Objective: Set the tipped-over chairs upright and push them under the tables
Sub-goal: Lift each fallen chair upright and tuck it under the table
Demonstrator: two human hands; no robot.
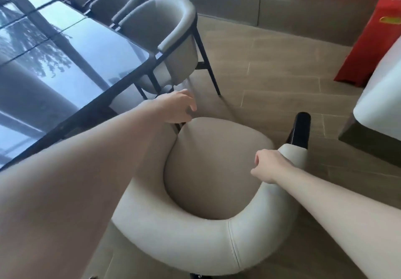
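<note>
A cream padded chair (pixel 206 241) with a curved backrest and a beige seat stands upright right below me, beside the dark glass table (pixel 71 61). My left hand (pixel 176 107) rests on the chair's left armrest end, fingers curled over it. My right hand (pixel 268 164) grips the right armrest, whose black tip (pixel 300 129) sticks out past it. The chair sits out from the table, not under it.
Two more grey chairs (pixel 165 37) stand tucked against the table's far side edge. A red box (pixel 373 33) stands on the tiled floor at the right. A white-topped piece of furniture (pixel 377 102) juts in at the right edge.
</note>
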